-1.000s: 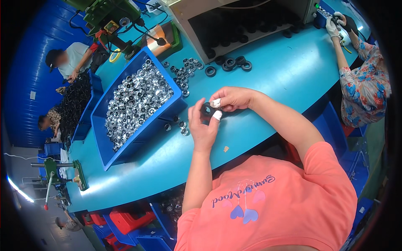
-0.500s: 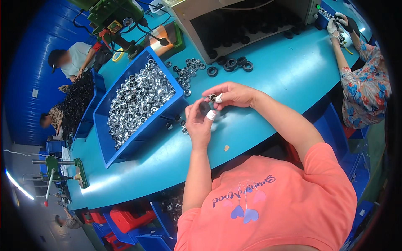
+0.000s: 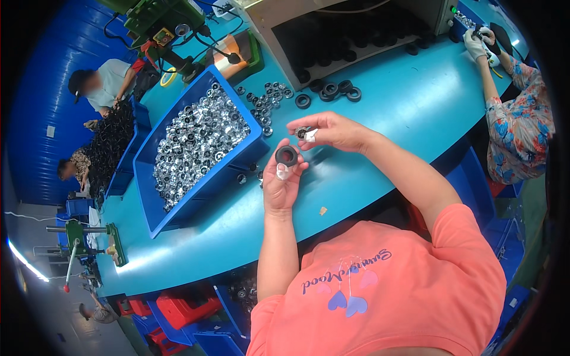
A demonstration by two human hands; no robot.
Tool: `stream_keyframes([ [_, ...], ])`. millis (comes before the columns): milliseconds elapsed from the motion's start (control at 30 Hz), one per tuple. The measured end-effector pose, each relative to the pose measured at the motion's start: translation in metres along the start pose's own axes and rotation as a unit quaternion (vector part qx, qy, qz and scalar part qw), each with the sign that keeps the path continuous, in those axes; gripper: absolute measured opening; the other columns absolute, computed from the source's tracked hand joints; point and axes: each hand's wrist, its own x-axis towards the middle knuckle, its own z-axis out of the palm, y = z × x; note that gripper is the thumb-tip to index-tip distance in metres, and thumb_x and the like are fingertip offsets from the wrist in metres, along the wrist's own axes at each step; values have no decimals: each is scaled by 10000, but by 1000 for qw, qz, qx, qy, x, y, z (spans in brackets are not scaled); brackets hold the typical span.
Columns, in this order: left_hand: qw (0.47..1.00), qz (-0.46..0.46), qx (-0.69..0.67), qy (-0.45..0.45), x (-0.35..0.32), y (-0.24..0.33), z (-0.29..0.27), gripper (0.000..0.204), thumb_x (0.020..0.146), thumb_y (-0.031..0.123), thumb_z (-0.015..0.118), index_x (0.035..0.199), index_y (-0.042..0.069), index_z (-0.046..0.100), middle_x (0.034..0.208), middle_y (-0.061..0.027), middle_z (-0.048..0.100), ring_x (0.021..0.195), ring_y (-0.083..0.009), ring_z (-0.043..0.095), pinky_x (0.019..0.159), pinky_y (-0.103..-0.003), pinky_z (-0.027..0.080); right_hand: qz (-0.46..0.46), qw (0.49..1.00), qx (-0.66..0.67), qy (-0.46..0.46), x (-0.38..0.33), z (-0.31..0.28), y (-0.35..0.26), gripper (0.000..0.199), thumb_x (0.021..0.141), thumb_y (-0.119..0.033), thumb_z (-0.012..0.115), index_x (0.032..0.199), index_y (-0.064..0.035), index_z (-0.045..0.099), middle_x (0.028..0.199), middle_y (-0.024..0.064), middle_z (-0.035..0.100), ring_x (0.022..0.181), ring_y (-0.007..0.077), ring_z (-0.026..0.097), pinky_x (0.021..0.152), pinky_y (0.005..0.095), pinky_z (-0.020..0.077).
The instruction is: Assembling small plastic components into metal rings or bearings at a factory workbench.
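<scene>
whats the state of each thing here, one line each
Thick black ring, held in left hand
Small round silvery part, held in right hand
Large blue plastic bin, filled with shiny parts
Pale grey cabinet, open-fronted, dark rings inside
Loose black rings, lying on teal tabletop
Small green light, lit

Free room lies mostly to the right: a broad stretch of bare desk runs beyond the right forearm toward the gloved co-worker. That forearm bars the near side. Leftward, the blue bin blocks a low pass — loose metal parts crowd its right side. Farther off, grouped black rings lie before the grey cabinet. Between the left fingers, holding a single dark ring, and the right fingers, pinching a small metal piece — a narrow gap.
</scene>
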Motion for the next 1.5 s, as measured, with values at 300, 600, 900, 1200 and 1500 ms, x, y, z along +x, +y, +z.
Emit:
stream_keyframes([
  [300,1000,-3,-23,-7,1,-2,-3,744,861,205,849,1479,0,488,1258,-130,596,1082,-226,638,943,-352,596,-10,996,-87,3,-13,4,-19,472,878,-79,761,1334,-2,665,1123,81,720,1006,140,695,957,295,555],
  [600,999,-15,-25,-19,-3,-1,-3,630,894,55,773,1466,13,511,1269,-138,603,1082,-231,645,941,-350,610,-9,1000,19,-4,-19,-3,5,432,860,-63,773,1275,9,679,1112,98,712,1023,159,686,898,305,575],
  [900,1000,-15,3,-10,-3,-1,-1,669,880,183,835,1465,34,546,1267,-132,616,1082,-223,661,941,-366,603,-26,998,53,-21,-17,-4,12,450,852,-53,796,1279,14,672,1118,103,709,1021,162,682,889,301,575],
  [1200,1000,-2,9,-6,0,-5,-4,656,885,171,832,1445,26,524,1251,-139,629,1081,-234,659,934,-363,595,-52,998,35,-33,-16,-5,18,325,847,-76,791,1149,-15,687,1048,52,699,998,132,679,840,278,572],
  [1500,961,87,226,131,4,-18,0,227,926,91,802,1071,19,643,1028,-73,713,913,-156,700,850,-309,592,57,990,-131,13,-18,22,15,310,980,-181,664,1262,-58,704,955,34,715,724,73,611,632,230,498],
])
